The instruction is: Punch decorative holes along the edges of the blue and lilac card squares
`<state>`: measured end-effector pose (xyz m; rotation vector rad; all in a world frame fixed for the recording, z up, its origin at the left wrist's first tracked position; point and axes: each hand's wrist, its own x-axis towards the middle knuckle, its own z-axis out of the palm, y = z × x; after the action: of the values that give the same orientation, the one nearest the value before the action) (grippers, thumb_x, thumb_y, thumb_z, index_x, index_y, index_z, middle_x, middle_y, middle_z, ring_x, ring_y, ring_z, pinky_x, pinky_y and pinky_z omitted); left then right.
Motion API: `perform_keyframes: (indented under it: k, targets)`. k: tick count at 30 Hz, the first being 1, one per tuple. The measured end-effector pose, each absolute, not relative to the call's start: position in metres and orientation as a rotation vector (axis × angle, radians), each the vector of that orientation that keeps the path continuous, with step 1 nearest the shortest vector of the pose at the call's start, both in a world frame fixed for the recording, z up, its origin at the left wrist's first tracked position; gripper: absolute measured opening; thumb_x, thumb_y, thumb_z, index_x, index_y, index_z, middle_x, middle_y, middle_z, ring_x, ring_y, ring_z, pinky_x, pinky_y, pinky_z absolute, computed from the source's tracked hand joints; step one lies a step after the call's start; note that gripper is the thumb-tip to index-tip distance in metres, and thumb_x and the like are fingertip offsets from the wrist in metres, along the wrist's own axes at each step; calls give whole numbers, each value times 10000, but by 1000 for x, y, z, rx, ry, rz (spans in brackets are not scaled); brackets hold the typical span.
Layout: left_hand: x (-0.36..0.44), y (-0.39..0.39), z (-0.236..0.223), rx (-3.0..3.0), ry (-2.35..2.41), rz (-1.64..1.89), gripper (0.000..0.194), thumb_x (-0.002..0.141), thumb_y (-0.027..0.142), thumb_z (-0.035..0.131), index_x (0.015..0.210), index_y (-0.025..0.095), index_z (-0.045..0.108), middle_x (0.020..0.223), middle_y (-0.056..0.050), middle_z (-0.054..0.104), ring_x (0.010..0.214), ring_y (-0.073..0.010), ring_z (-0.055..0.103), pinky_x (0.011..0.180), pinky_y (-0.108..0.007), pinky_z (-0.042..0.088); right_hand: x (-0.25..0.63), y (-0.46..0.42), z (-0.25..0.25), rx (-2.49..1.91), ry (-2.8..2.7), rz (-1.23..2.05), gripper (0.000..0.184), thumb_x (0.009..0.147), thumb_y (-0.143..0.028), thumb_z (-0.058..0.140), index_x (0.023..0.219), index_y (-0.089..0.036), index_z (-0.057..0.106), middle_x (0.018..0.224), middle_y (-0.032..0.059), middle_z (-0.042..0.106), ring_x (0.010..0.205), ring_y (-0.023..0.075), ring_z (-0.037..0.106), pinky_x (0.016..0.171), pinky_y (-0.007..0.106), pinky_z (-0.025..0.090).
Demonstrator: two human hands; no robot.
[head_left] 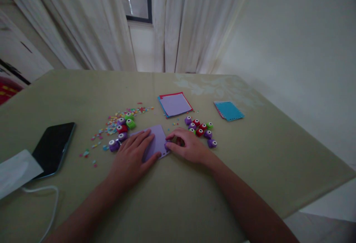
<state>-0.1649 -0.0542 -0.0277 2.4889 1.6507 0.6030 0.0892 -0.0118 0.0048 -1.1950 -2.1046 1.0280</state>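
A sheet of purple paper (156,139) lies on the table, with small punched holes along its near right edge. My left hand (130,154) rests flat on its left part, fingers stretched out. At the right edge of the sheet, my right hand (187,144) pinches a small purple craft punch (167,145) between thumb and fingers; most of it is hidden. Beside my left hand stand several purple, red and green punches (122,128). Another group of the same punches (200,131) stands just beyond my right hand.
Colourful punched paper bits (112,124) are scattered to the left. Behind lies a stack of coloured paper (175,104), and a smaller blue-topped stack (229,110) is further right. A black tablet (54,148), a white paper piece (18,172) and a white cable (55,202) occupy the left side.
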Motion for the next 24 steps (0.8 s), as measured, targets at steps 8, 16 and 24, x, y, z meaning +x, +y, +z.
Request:
perform_keyframes:
  k: [8,16,24]
  targets:
    - [-164,-55,-30,2495,1656,603,608,1015,566,610,1506,208,612,1598,-110,584,1432,-364,551,1185,-577,451,93,-9,3,-1152,-2093,1094,159,976,-329,773,1056,-196,806,1024,43,726,798,146,622,742,269,469]
    - [-164,-55,-30,2519,1660,575,610,1022,573,600,1511,209,598,1598,-106,582,1431,-356,544,1182,-573,449,96,-7,4,-1129,-2084,1168,152,955,-329,800,1031,-200,826,1009,33,737,792,144,622,751,269,470]
    - [-164,-55,-31,2505,1656,603,605,1016,574,606,1509,224,598,1601,-109,581,1431,-358,548,1183,-569,444,95,-8,7,-1167,-2045,1177,181,945,-332,796,1067,-199,800,1039,37,743,816,153,630,751,269,477]
